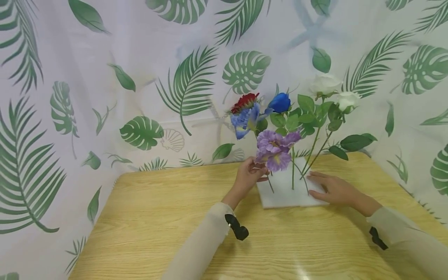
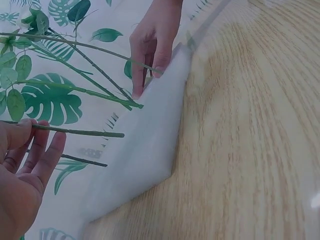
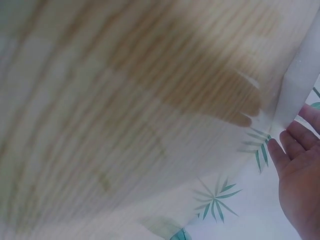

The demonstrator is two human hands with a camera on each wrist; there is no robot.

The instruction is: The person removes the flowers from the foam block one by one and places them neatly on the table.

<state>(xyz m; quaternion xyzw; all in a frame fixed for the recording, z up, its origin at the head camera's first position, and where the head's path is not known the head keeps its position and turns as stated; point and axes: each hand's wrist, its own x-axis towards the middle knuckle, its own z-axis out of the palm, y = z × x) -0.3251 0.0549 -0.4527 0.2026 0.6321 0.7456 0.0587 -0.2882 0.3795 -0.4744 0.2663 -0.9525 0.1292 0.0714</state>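
Observation:
Several artificial flowers stand in a white foam block. My left hand is at the block's left side and pinches a green flower stem between thumb and fingers. A purple flower overlaps that stem's upper part in the head view. Above the hand are a blue-and-yellow flower and a red flower. My right hand rests on the block's right part with fingers extended. Its thumb is right at the foot of a thin curved stem.
A blue rose and white roses with leafy stems rise from the block's middle and right. The wooden table carries the block near its back edge. A leaf-patterned cloth hangs close behind.

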